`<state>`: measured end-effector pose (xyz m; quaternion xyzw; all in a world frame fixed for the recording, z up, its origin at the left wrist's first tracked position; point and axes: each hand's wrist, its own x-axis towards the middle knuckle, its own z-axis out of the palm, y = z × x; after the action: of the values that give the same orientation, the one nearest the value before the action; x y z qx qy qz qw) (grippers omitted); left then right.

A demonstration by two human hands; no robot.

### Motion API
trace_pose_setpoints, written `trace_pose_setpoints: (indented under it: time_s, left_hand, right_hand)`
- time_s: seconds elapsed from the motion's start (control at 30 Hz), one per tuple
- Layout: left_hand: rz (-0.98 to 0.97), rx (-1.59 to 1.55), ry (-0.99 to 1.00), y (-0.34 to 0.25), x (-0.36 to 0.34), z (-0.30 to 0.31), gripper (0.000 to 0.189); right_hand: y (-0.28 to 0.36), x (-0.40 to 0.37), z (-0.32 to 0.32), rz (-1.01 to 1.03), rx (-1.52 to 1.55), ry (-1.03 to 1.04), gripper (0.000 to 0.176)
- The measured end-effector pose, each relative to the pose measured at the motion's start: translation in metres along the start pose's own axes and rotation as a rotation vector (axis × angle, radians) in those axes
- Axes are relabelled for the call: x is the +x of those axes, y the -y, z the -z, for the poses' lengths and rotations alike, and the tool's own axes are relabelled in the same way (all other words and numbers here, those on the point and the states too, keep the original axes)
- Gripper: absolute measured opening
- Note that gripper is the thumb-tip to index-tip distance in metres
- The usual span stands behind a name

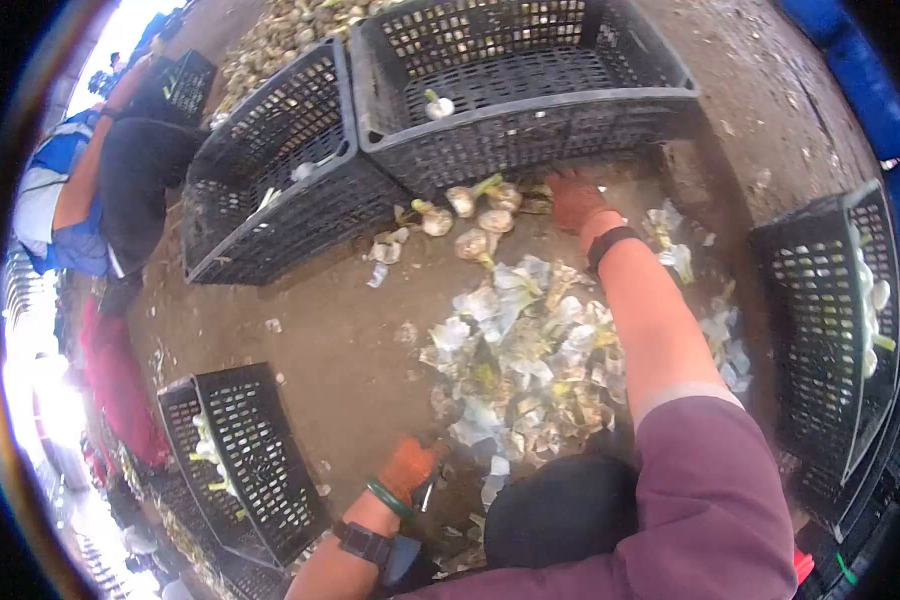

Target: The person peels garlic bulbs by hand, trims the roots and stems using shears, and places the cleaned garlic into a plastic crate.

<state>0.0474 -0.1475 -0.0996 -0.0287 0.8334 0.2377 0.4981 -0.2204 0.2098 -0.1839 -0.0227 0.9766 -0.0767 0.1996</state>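
My right hand (574, 201), in an orange glove, reaches the ground in front of the big black crate (530, 125). Its fingers look stretched out beside a small group of garlic bulbs (497, 220), with nothing visible in them. Low in the view, my left hand (410, 468), also gloved in orange, is closed. A small shiny metal tool (428, 496), perhaps a blade, sticks out below it; its exact kind is hard to make out. Between my hands lies a heap of papery garlic skins (530, 360). One white garlic bulb (438, 106) rests inside the big crate.
A second black crate (290, 220) adjoins on the left, holding a few pale pieces. Smaller crates with white garlic stand at lower left (260, 440) and right (810, 330). Much garlic (290, 45) is piled behind. Another person (140, 180) sits at upper left.
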Motion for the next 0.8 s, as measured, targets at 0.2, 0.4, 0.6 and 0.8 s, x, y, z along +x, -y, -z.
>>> trace_pose_setpoints:
  time_s: [0.2,0.4,0.6,0.8]
  left_hand:
    - [0.032,-0.668,0.222,-0.025,-0.008,0.017,0.034]
    - [-0.551,-0.091,-0.136,-0.084,0.014,0.032,0.045]
    - [-0.544,-0.452,-0.027,-0.169,-0.011,0.046,0.044]
    - [-0.436,-0.401,0.035,-0.197,-0.036,0.055,0.033]
  right_hand:
    - [-0.010,-0.022,-0.028,-0.088,0.062,-0.095,0.058]
    - [0.014,-0.176,-0.007,0.029,1.015,-0.305,0.059]
    - [0.036,-0.256,0.040,0.318,0.734,-0.434,0.055]
    - [0.038,-0.269,0.055,0.492,0.617,-0.413,0.052]
